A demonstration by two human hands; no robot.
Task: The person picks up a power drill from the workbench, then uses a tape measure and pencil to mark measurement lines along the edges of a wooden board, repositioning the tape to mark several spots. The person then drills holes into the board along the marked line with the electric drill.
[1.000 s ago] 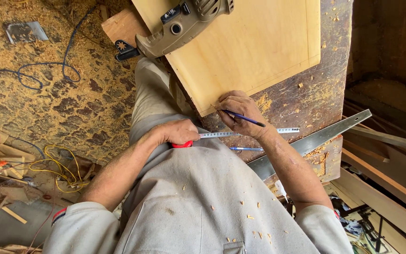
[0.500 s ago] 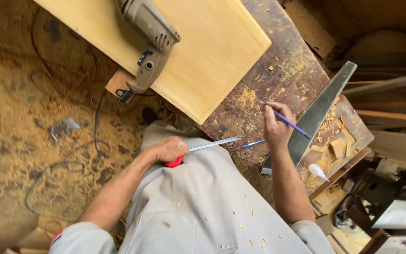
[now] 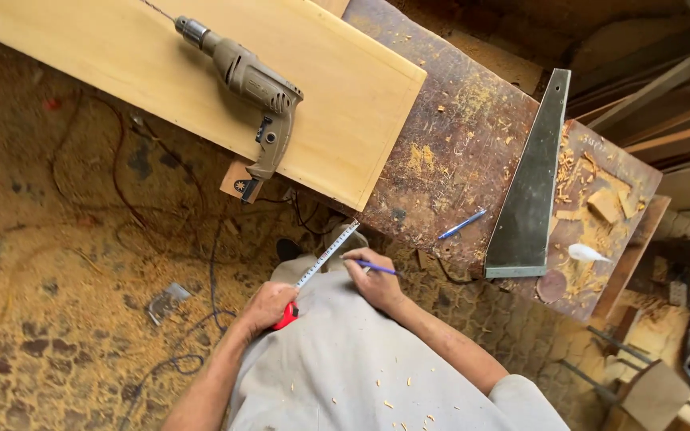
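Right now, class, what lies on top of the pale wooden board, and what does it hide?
An electric drill lies on the pale wooden board, its bit pointing to the upper left. The board covers part of the dark workbench; whatever is beneath the board there cannot be seen.

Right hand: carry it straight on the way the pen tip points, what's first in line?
The right hand holds a blue pen pointing right, roughly level. First in that line is probably the dark workbench edge, near the second pen; depth is unclear from above.

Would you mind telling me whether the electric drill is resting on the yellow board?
Touching. The head view shows the electric drill lying flat on the yellow board, no gap under its body.
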